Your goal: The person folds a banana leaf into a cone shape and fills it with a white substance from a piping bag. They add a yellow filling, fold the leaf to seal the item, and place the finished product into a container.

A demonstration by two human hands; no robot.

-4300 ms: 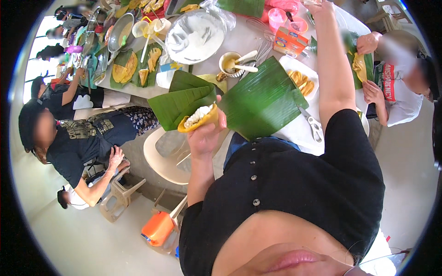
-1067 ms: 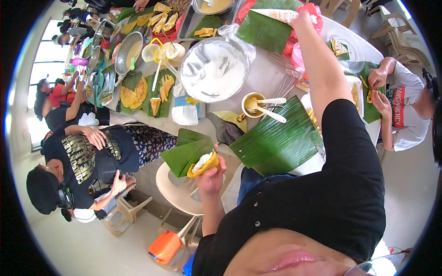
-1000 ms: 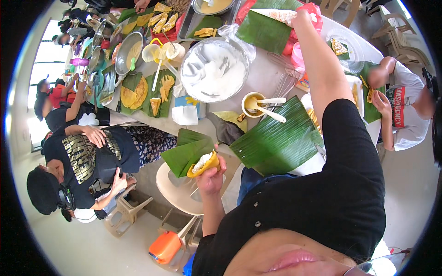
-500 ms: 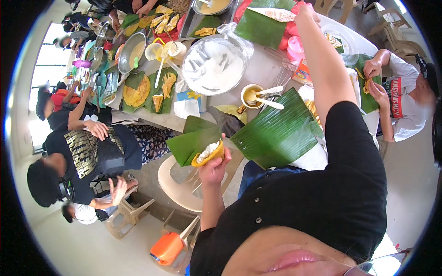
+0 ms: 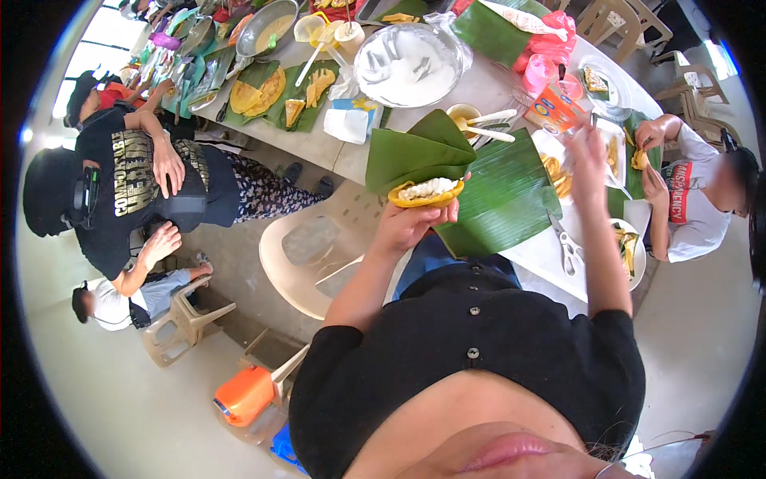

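Note:
My left hand [image 5: 411,227] is closed around a folded yellow crepe [image 5: 401,197] with white cream [image 5: 428,189] piped along its opening. A folded piece of green banana leaf [image 5: 415,152] stands up just behind the crepe. My right hand [image 5: 588,156] hangs over the right side of the table, smeared by motion, so its fingers do not show clearly. Nearest to it are an orange box [image 5: 553,108] and a tray of yellow strips [image 5: 556,169]. A white printed piping bag [image 5: 515,16] lies on a leaf at the far side.
A large banana leaf [image 5: 503,195] covers the table before me, with scissors [image 5: 565,243] at its right. Beyond are a bowl of white cream [image 5: 413,64] and a cup with spoons [image 5: 465,114]. A co-worker [image 5: 694,172] sits right; another person [image 5: 159,172] stands left beside a chair [image 5: 307,239].
My right hand has come back from the piping bag at the far side, toward me. My left hand, still holding the filled crepe, is now higher and farther right in view.

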